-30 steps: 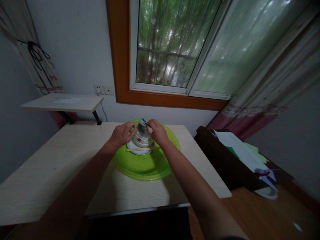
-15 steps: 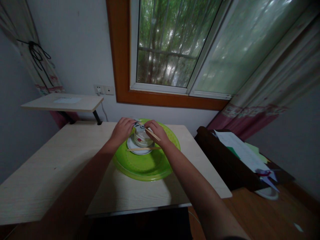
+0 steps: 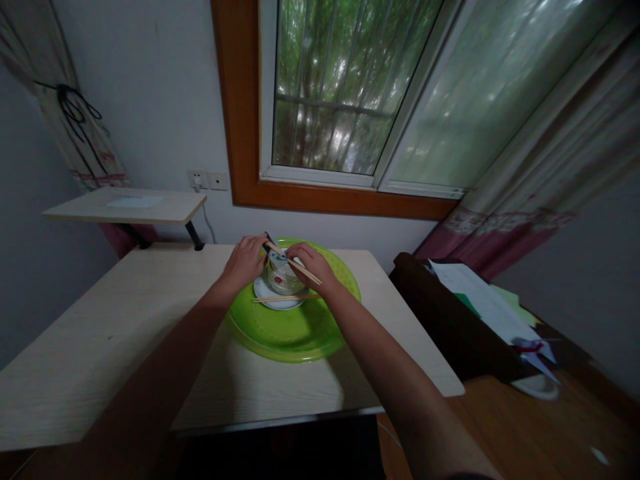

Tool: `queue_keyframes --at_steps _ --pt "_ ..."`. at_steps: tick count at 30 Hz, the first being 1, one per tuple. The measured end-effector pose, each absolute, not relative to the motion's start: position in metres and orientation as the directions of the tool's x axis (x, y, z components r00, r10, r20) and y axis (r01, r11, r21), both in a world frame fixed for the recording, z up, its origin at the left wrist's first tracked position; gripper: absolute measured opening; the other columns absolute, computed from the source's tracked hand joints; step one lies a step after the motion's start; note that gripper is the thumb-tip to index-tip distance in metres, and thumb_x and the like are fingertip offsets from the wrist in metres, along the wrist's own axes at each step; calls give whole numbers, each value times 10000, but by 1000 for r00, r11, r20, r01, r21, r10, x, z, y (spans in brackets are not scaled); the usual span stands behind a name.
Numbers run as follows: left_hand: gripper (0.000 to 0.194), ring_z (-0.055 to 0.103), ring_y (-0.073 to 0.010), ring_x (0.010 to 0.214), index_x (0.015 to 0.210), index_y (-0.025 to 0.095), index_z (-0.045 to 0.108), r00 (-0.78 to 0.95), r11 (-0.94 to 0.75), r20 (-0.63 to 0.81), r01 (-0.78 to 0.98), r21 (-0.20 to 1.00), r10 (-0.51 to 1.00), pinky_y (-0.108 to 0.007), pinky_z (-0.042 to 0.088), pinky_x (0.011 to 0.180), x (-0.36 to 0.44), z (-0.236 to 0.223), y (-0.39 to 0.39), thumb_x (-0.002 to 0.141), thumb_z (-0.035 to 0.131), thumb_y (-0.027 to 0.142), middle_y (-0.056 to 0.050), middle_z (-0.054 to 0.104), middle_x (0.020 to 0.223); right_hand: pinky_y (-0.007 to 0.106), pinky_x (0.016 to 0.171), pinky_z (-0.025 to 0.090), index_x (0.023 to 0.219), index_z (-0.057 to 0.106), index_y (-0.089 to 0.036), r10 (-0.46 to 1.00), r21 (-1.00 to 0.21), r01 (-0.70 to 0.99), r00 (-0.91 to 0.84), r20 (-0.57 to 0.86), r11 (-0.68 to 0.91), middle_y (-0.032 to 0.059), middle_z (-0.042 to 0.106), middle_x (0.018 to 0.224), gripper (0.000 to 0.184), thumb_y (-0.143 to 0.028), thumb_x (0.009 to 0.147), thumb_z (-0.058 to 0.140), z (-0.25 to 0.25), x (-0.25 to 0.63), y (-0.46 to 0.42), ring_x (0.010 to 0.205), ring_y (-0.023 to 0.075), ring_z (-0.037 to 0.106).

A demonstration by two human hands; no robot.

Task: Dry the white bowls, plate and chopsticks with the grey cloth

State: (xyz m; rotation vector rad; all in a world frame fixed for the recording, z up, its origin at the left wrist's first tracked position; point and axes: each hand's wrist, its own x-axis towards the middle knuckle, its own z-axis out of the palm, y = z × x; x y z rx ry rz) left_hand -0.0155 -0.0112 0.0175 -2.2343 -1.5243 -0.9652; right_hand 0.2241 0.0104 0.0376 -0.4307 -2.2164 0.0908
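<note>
A green plastic basin (image 3: 295, 330) sits on the pale wooden table (image 3: 100, 333). Inside it a white plate (image 3: 263, 291) carries stacked white bowls (image 3: 283, 280) and one loose chopstick (image 3: 283, 299). My right hand (image 3: 310, 263) is closed on another chopstick (image 3: 295, 264), which slants over the bowls. My left hand (image 3: 245, 260) is closed at the far end of that chopstick, pinching it together with a small grey thing that I cannot make out.
A smaller side table (image 3: 125, 205) stands at the back left under a wall socket (image 3: 206, 179). A dark cabinet (image 3: 450, 320) with papers (image 3: 480, 300) stands to the right of the table. A window (image 3: 345, 93) and curtains lie beyond.
The grey thing above the bowls went from between both hands over to my left hand. The chopstick in my right hand now lies longer across the bowls, its far end at my left fingers.
</note>
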Motion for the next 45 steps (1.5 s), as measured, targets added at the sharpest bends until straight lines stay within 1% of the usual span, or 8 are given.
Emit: queue_keyframes --at_steps 9,16,20,25,29,34,39,45 --pt "291 545 -283 1114 1193 210 688 279 -447 654 889 102 703 -450 465 980 -17 24 -14 978 498 257 -104 680 1167 362 960 539 1108 673 -225 384 -289 252 -582 717 923 91 730 1138 187 -309 974 575 39 223 5 1074 210 675" --pt "224 566 -272 1003 1003 198 719 241 -391 661 916 86 710 -418 472 887 -17 26 -16 980 507 268 -94 714 1022 301 719 559 930 709 -202 762 -759 105 -196 618 643 34 745 861 236 -403 812 746 37 217 15 769 180 691" --pt "237 575 -268 974 935 194 706 217 -362 645 927 101 733 -401 469 845 -16 26 -16 988 488 272 -98 718 950 289 699 547 882 672 -185 863 -868 -94 -99 496 488 8 708 808 329 -434 715 808 38 221 25 718 154 651" --pt "269 557 -285 962 922 195 669 191 -304 632 950 74 751 -410 460 834 -15 27 -18 1012 431 282 -107 690 927 280 690 536 888 620 -194 878 -864 -165 23 478 475 -9 677 793 349 -465 731 775 40 228 35 718 141 623" --pt "283 551 -288 968 929 199 639 155 -262 621 961 83 768 -415 461 840 -15 26 -19 1025 388 285 -110 673 961 283 697 546 968 545 -214 854 -836 -218 270 445 504 -29 639 789 408 -463 731 764 35 240 50 720 138 629" --pt "285 555 -297 963 900 194 626 106 -220 634 970 104 766 -437 466 854 -16 24 -16 1021 382 276 -125 660 965 277 706 555 988 449 -247 716 -805 -107 535 448 584 -24 572 894 395 -481 798 705 33 255 58 715 120 610" --pt "266 575 -285 984 927 192 640 170 -221 651 975 -4 740 -404 467 816 -13 25 -19 1018 410 293 -112 661 968 281 713 548 1010 436 -250 678 -778 42 461 572 627 7 558 951 320 -452 879 647 37 247 46 749 132 609" --pt "300 582 -282 964 932 193 654 275 -309 631 949 -60 725 -398 449 764 -7 28 -25 1029 412 342 -121 670 951 328 796 568 918 529 -245 550 -587 280 205 810 760 76 584 1044 188 -399 926 638 42 232 27 976 199 607"
